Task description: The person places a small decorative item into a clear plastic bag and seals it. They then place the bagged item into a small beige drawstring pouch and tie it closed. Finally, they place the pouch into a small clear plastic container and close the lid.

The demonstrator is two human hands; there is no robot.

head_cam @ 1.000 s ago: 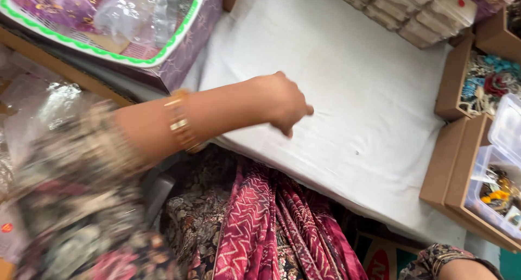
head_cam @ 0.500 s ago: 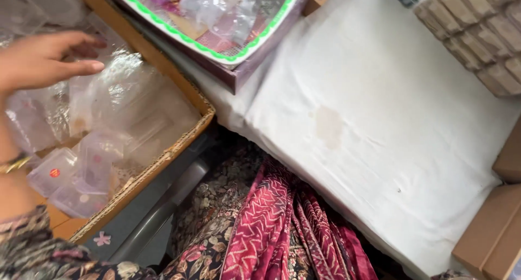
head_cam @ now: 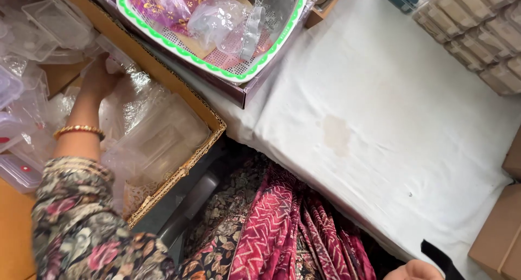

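My left hand (head_cam: 99, 77) reaches into a long cardboard box (head_cam: 184, 107) on my left. The box is full of clear plastic containers (head_cam: 163, 140) and crinkled clear bags (head_cam: 130, 92). The fingers are buried among the bags near the box's far wall, so I cannot see whether they grip anything. A gold bangle sits on that wrist, above a floral sleeve (head_cam: 87, 231). Only a small part of my right hand (head_cam: 415, 271) shows at the bottom edge, beside a black strip (head_cam: 438, 257).
A white basket with a green rim (head_cam: 179, 43) holds purple packets and clear bags behind the box. A white cloth-covered surface (head_cam: 391, 111) fills the right. Stacked small boxes (head_cam: 477, 30) stand at top right, brown cardboard boxes (head_cam: 496, 242) at the right edge. Red patterned fabric (head_cam: 271, 231) lies on my lap.
My left hand left the white cloth, swung left over the cardboard box, and has now gone down into the plastic bags. The view has turned left with it.
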